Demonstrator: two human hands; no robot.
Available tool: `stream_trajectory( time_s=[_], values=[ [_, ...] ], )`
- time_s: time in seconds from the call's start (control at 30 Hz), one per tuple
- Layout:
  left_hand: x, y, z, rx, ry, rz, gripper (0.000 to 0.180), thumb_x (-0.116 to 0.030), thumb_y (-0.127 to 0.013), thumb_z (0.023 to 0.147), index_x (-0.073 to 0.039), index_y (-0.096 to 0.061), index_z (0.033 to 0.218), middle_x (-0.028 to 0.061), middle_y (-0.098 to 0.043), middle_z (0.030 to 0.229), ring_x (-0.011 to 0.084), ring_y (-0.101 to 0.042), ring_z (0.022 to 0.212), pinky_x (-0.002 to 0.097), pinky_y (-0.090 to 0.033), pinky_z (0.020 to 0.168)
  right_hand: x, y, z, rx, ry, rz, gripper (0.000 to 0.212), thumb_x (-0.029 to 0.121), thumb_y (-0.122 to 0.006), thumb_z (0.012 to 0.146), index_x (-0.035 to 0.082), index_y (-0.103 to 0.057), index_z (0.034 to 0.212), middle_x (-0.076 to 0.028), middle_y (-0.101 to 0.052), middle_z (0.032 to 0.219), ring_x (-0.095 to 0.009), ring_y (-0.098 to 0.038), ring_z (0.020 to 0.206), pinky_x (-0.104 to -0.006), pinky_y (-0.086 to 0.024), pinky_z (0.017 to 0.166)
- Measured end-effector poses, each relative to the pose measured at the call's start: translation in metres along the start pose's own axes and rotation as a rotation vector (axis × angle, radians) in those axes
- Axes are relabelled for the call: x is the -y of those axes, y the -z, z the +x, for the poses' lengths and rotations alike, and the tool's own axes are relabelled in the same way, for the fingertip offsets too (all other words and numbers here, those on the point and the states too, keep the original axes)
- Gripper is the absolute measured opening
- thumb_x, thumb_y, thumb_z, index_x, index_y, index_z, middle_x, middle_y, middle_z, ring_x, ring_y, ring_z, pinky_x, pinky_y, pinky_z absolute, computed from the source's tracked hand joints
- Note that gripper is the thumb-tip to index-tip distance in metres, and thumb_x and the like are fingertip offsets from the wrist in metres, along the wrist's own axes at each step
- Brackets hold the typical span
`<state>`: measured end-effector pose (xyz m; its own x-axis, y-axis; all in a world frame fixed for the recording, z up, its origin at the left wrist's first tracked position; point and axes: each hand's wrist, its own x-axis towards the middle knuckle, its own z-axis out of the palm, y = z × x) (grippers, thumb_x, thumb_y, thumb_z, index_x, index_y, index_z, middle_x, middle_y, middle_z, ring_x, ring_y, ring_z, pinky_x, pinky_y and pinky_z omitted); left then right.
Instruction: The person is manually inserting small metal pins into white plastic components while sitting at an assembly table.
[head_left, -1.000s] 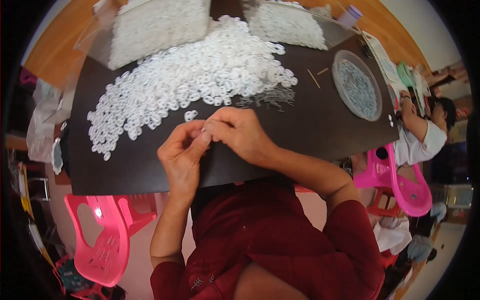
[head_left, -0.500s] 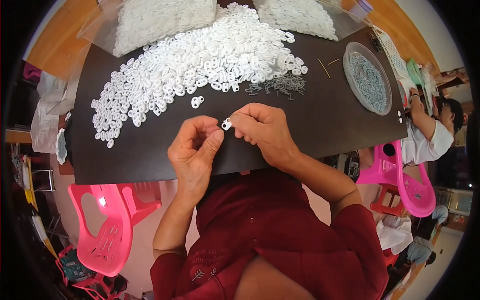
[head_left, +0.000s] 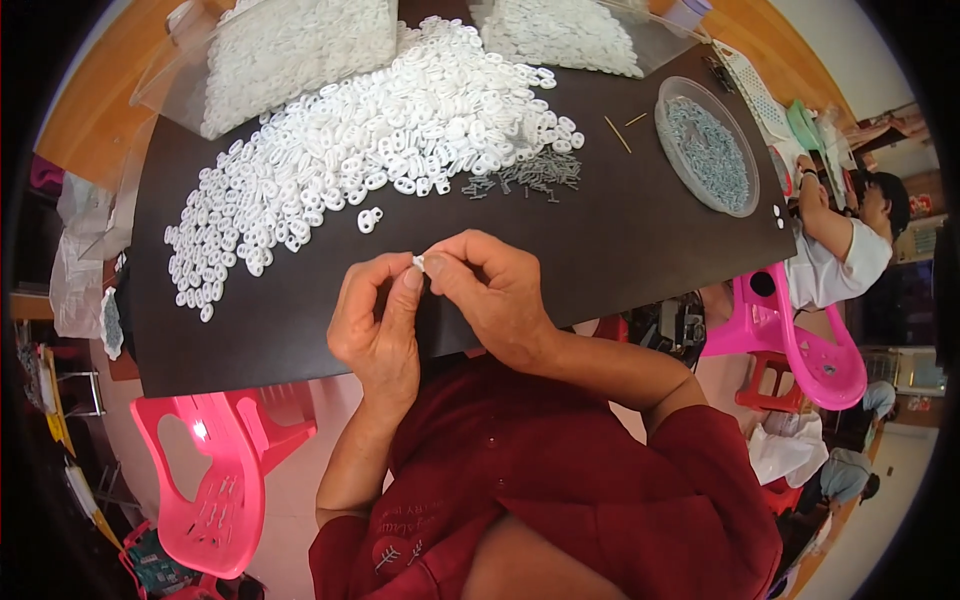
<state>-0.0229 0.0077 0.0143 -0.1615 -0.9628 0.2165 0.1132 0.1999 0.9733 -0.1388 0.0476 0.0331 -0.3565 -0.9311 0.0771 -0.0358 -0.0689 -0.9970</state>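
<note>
A small white plastic piece sits between my fingertips, above the near part of the dark table. My left hand pinches its left side with thumb and forefinger. From the right, my right hand grips it too, thumb and finger pressed together; most of the piece is hidden. Just beyond lies a pair of white pieces, touching or overlapping. A big heap of white two-holed oval pieces spreads behind, with a pile of small grey screws at its right edge.
A round clear tub of screws stands at the right, near two thin sticks. Bags of white pieces lie at the back. A pink chair is at lower left. Another person sits at the right.
My left fingers have closed on the white piece that my right hand held beside them. The table and its contents have shifted slightly left in view.
</note>
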Motion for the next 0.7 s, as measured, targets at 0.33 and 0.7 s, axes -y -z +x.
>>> stream_trajectory(
  time_s=[0.33, 0.7],
  values=[
    [-0.002, 0.010, 0.003, 0.115, -0.083, 0.126, 0.012, -0.007, -0.065, 0.085, 0.003, -0.065, 0.091, 0.0067, -0.061, 0.080, 0.0101, -0.054, 0.066, 0.0215, -0.043, 0.058, -0.001, 0.014, -0.002, 0.126, 0.144, -0.227, 0.006, 0.005, -0.059, 0.087, 0.001, -0.063, 0.089, -0.003, -0.056, 0.075, -0.009, -0.053, 0.066, -0.0235, -0.043, 0.059],
    [0.005, 0.012, 0.004, 0.058, 0.149, -0.120, 0.012, -0.008, -0.063, 0.087, 0.002, -0.065, 0.092, 0.0065, -0.063, 0.078, 0.0082, -0.053, 0.061, 0.0202, -0.043, 0.054, -0.023, 0.065, 0.056, -0.017, 0.573, -1.105, 0.016, 0.004, -0.067, 0.073, 0.011, -0.066, 0.087, -0.007, -0.054, 0.074, -0.026, -0.055, 0.073, -0.0372, -0.045, 0.062]
  ],
)
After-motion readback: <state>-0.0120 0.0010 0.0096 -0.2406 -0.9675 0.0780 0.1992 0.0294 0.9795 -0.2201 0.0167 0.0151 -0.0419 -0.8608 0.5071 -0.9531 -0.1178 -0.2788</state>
